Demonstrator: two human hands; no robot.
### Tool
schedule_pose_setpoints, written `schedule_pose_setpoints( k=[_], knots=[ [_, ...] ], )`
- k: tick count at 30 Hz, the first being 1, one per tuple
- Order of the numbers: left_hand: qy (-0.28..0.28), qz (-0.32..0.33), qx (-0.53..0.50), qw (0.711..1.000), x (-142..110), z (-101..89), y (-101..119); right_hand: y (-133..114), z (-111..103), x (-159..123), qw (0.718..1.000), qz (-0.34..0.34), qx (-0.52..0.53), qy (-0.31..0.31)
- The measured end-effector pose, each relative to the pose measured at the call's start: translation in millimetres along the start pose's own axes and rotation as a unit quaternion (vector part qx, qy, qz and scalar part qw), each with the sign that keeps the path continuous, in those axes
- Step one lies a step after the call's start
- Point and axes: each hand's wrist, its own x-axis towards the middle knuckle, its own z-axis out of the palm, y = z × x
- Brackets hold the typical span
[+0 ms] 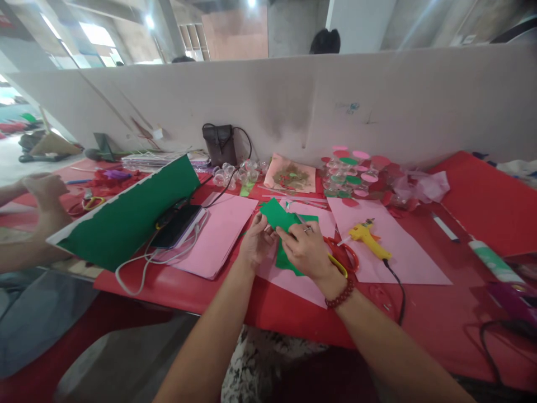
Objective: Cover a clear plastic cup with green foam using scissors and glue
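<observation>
A small piece of green paper point(276, 214) is held up over the table, pinched at its lower left by my left hand point(257, 239). My right hand point(305, 246) is closed, with its fingertips at the lower edge of that same piece. A thin grey, blade-like tip point(300, 218) juts out above the right fingers. Under the right wrist shows a yellow loop point(338, 265), perhaps a scissors handle; I cannot tell if the two belong together. Beneath my hands lies more green paper point(289, 263) on a pink sheet point(310, 288). Red-handled scissors point(346, 254) rest just right of my right hand.
A yellow glue gun point(369, 236) lies on pink paper at right, its cord trailing frontward. Left are a phone point(176, 226), white cable and a propped green board point(134, 218). Clear cups with coloured discs point(350, 170) stand behind. Another person's arm point(42, 224) reaches in from the left.
</observation>
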Motion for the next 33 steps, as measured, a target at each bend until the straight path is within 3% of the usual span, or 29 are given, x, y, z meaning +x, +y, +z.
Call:
schedule_pose_setpoints(
  k=[5, 9, 15, 19, 25, 33],
  knots=[
    [-0.004, 0.007, 0.01, 1.0, -1.7, 2.6, 1.9, -0.8, 1.2, -1.5, 0.999, 0.023, 0.027, -0.009],
    [-0.002, 0.0, 0.03, 1.0, -2.1, 4.2, 2.0, -2.5, 0.1, -0.1, 0.989, 0.08, 0.123, -0.018],
    [0.024, -0.02, 0.069, 0.997, -5.3, 8.8, -4.2, -1.4, -1.5, 2.2, 0.961, 0.096, 0.243, -0.09],
    [0.018, -0.027, 0.068, 0.997, -6.1, 11.2, -7.1, 2.1, 4.6, 1.4, 0.953, 0.14, 0.263, -0.058],
    [-0.004, 0.004, 0.079, 0.997, -1.8, 7.7, -10.3, 6.1, 11.8, -0.9, 0.951, 0.136, 0.275, -0.035],
    [-0.022, 0.069, 0.138, 0.988, -0.7, 4.0, -17.3, 4.4, 17.3, -3.5, 0.913, 0.212, 0.349, -0.002]
  ],
)
